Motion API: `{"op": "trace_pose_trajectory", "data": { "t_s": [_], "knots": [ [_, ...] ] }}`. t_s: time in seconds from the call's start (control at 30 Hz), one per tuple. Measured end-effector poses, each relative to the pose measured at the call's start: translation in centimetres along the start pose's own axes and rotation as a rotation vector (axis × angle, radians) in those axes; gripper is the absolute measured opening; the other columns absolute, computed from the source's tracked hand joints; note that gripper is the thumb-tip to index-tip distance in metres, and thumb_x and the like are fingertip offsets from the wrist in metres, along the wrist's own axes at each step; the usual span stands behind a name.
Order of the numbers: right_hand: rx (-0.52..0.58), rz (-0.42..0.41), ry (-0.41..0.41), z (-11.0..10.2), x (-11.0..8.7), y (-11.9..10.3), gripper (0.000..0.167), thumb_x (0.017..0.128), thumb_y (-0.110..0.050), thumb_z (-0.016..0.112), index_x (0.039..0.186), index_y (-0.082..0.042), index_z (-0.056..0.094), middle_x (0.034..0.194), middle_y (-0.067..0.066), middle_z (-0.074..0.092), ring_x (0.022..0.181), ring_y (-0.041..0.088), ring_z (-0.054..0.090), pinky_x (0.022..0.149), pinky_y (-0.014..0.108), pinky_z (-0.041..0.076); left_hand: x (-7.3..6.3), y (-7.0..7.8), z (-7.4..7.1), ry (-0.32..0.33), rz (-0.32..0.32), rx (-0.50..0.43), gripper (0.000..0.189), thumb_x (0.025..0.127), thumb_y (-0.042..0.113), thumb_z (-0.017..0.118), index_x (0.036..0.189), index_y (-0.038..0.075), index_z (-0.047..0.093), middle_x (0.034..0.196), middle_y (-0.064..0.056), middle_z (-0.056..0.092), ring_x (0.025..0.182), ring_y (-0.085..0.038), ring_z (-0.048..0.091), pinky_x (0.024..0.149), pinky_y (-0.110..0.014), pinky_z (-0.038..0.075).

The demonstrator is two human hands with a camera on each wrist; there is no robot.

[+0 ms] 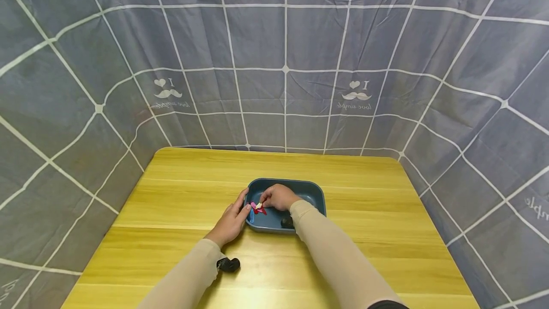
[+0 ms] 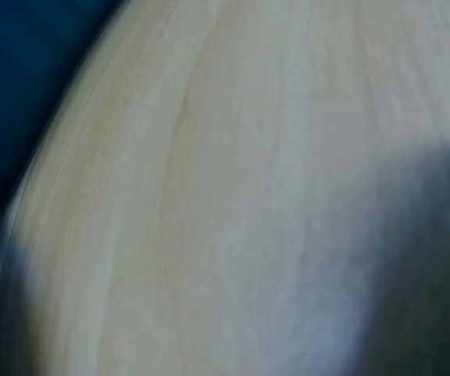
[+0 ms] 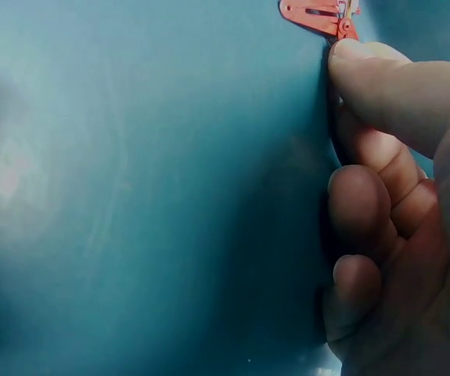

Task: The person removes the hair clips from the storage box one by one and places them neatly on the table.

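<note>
Yellow wood-grain counter | blue oblong tray | left fingers lying straight | right fingers pinching cream piece | adjoining red clip possibly snagging

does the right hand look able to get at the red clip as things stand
Probably yes: the right hand reaches into the blue tray, open on top, and its fingers are right by the red clip. Whether they hold something else, I can't tell.
</note>
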State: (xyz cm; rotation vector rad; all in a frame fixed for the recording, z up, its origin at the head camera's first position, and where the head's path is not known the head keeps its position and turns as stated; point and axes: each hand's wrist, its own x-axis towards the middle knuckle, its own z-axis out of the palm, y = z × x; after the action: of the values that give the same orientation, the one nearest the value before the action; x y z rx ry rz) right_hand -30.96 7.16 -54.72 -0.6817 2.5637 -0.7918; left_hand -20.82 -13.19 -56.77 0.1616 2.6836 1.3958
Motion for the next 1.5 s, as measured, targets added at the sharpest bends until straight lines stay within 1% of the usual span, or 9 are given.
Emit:
{"op": "trace_pose_trajectory", "data": {
  "t_s": [0.27, 0.47, 0.57, 0.67, 0.83, 1.03, 1.13, 1.37, 1.5],
  "knots": [
    [0.044, -0.002, -0.009, 0.1, 0.1, 0.3, 0.003, 0.094, -0.012, 0.079, 0.097, -0.013, 0.08, 0.091, -0.004, 0.076, 0.077, 0.008, 0.056, 0.072, 0.022, 0.048, 0.1, -0.1, 0.1, 0.002, 0.006, 0.001, 0.057, 0.114, 0.042, 0.042, 0.168, 0.041, 0.022, 0.164, -0.015, 0.047, 0.145, -0.042, 0.046, 0.117, -0.07, 0.037],
    [0.081, 0.005, -0.022, -0.1, -0.2, 0.4, 0.006, 0.092, -0.018, 0.08, 0.093, -0.012, 0.079, 0.085, -0.006, 0.073, 0.073, 0.008, 0.055, 0.067, 0.021, 0.047, 0.1, -0.2, 0.1, 0.009, 0.007, 0.007, 0.057, 0.114, 0.043, 0.041, 0.168, 0.042, 0.022, 0.165, -0.012, 0.046, 0.146, -0.041, 0.046, 0.117, -0.07, 0.036],
    [0.087, 0.014, -0.019, -0.2, -0.3, 0.4, 0.005, 0.091, -0.016, 0.081, 0.093, -0.012, 0.079, 0.084, -0.006, 0.073, 0.073, 0.009, 0.055, 0.066, 0.021, 0.047, 0.0, -0.2, 0.2, 0.01, 0.006, 0.009, 0.057, 0.114, 0.044, 0.041, 0.168, 0.042, 0.022, 0.165, -0.013, 0.045, 0.146, -0.041, 0.046, 0.116, -0.071, 0.037],
    [0.096, 0.018, -0.018, -0.2, -0.4, 0.3, 0.006, 0.091, -0.009, 0.08, 0.097, -0.01, 0.078, 0.082, -0.005, 0.071, 0.072, 0.01, 0.055, 0.065, 0.021, 0.046, -0.1, -0.3, 0.2, 0.004, -0.004, 0.009, 0.057, 0.114, 0.045, 0.042, 0.168, 0.042, 0.022, 0.166, -0.014, 0.045, 0.146, -0.041, 0.046, 0.116, -0.071, 0.037],
    [0.118, 0.006, -0.007, -0.4, -0.5, 0.4, 0.017, 0.093, -0.002, 0.077, 0.109, -0.008, 0.077, 0.078, -0.003, 0.064, 0.069, 0.01, 0.054, 0.064, 0.021, 0.044, 0.0, -0.2, 0.1, -0.005, -0.011, 0.0, 0.057, 0.114, 0.045, 0.041, 0.168, 0.043, 0.022, 0.167, -0.013, 0.042, 0.148, -0.043, 0.043, 0.117, -0.072, 0.035],
    [0.174, 0.017, -0.026, -0.6, -0.4, 0.7, 0.031, 0.094, -0.002, 0.075, 0.125, -0.006, 0.073, 0.075, -0.003, 0.062, 0.063, 0.01, 0.052, 0.058, 0.022, 0.043, 0.0, -0.1, -0.1, -0.005, -0.008, 0.001, 0.057, 0.114, 0.044, 0.041, 0.168, 0.044, 0.021, 0.169, -0.013, 0.04, 0.151, -0.046, 0.04, 0.117, -0.074, 0.033],
    [0.183, 0.021, -0.042, -0.7, -0.5, 0.9, 0.036, 0.095, -0.004, 0.075, 0.131, -0.007, 0.072, 0.074, -0.005, 0.063, 0.062, 0.01, 0.053, 0.059, 0.022, 0.043, -0.1, -0.2, -0.1, -0.012, -0.015, 0.0, 0.057, 0.115, 0.044, 0.04, 0.168, 0.044, 0.02, 0.169, -0.013, 0.04, 0.151, -0.046, 0.04, 0.117, -0.074, 0.033],
    [0.268, 0.015, -0.028, -1.7, -1.0, 1.0, 0.036, 0.098, -0.006, 0.071, 0.134, -0.011, 0.072, 0.077, -0.002, 0.067, 0.066, 0.013, 0.055, 0.064, 0.025, 0.046, -0.1, 0.0, -0.2, -0.007, -0.012, 0.005, 0.057, 0.114, 0.045, 0.04, 0.168, 0.044, 0.02, 0.169, -0.013, 0.04, 0.15, -0.046, 0.041, 0.117, -0.075, 0.033],
    [0.327, 0.021, -0.025, -2.6, -1.5, 0.9, 0.038, 0.099, -0.006, 0.069, 0.136, -0.013, 0.07, 0.084, 0.001, 0.071, 0.073, 0.015, 0.061, 0.068, 0.027, 0.051, 0.0, 0.1, -0.3, -0.013, -0.008, 0.002, 0.058, 0.114, 0.045, 0.041, 0.168, 0.044, 0.02, 0.169, -0.013, 0.04, 0.15, -0.047, 0.041, 0.117, -0.075, 0.033]
  ]
}}
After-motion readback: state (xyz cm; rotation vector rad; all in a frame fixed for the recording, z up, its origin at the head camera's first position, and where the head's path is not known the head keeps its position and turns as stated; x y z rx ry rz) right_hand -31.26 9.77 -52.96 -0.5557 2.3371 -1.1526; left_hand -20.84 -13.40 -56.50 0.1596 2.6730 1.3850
